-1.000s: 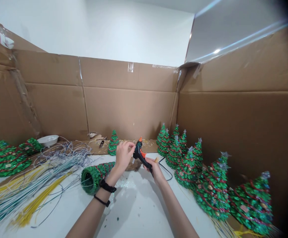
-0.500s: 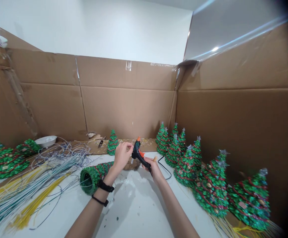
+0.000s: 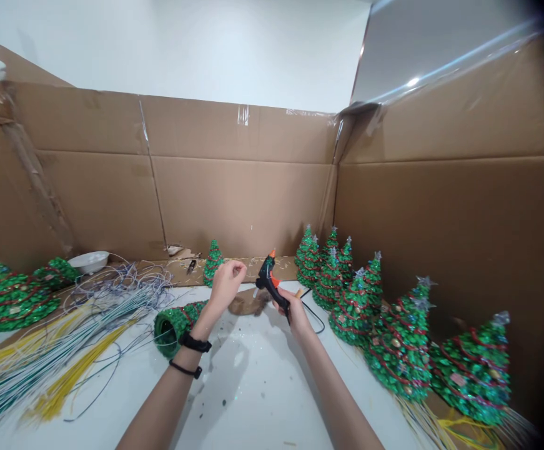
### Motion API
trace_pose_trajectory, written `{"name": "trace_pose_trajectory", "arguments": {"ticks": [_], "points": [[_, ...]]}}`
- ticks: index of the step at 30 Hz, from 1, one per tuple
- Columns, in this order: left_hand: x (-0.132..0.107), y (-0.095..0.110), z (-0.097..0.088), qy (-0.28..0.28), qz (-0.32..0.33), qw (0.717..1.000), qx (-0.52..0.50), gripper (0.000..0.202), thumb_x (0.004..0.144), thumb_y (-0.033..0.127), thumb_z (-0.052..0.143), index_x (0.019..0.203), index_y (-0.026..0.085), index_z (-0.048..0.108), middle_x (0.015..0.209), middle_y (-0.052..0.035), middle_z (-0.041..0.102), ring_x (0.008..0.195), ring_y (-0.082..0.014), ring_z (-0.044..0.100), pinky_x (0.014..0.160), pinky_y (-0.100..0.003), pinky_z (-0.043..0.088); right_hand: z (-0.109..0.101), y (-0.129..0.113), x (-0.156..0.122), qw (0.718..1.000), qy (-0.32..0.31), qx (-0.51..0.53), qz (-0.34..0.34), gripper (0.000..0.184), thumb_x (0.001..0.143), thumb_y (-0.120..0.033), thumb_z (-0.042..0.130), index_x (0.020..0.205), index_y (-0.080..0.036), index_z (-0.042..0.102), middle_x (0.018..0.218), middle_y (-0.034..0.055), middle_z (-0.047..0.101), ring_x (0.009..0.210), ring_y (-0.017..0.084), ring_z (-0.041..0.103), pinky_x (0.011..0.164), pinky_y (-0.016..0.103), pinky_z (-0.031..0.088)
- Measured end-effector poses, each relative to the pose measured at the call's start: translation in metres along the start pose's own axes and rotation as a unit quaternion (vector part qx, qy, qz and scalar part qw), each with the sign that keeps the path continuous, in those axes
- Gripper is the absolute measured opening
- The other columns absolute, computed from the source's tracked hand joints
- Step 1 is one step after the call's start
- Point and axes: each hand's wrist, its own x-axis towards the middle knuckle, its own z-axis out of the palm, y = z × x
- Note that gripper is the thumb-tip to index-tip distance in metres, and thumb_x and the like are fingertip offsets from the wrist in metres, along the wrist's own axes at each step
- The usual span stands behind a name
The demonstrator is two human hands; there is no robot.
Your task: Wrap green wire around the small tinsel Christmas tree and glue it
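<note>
My right hand (image 3: 291, 307) is wrapped round the grip of a black and orange glue gun (image 3: 267, 275), its orange nozzle pointing up and away. My left hand (image 3: 227, 282) is raised to the left of the gun, apart from it, with thumb and fingers pinched together; whatever may be between them is too small to make out. Below my left wrist, a green tinsel Christmas tree (image 3: 168, 331) lies on its side with its hollow base toward me, partly hidden by my forearm. A brown patch (image 3: 248, 302) on the white table shows between the hands.
Several decorated green trees (image 3: 396, 344) stand along the right, one small tree (image 3: 213, 262) at the back. Bundles of yellow, white and teal strands (image 3: 79, 337) spread over the left, near a white bowl (image 3: 89, 261). Cardboard walls (image 3: 243, 194) enclose the table. The gun's black cord (image 3: 316, 315) curls right.
My left hand has drawn away from the glue gun to the left, still pinched. The gun has shifted slightly right and up, and the view has tilted a little.
</note>
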Motion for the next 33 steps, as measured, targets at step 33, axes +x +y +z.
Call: {"name": "trace_pose_trajectory", "arguments": {"ticks": [33], "points": [[0.01,0.001,-0.08,-0.165,-0.175,0.838,-0.49,0.028,0.078,0.033,0.059,0.064,0.019,0.039,0.058,0.0067,0.036,0.052,-0.008,0.04,0.054,-0.021,0.036,-0.009,0.001,0.005,0.983,0.176,-0.001,-0.047,0.029,0.057,-0.033,0.069,0.08,-0.019,0.057,0.055,-0.0079,0.05,0.047,0.006,0.038,0.042,0.018,0.027]]}}
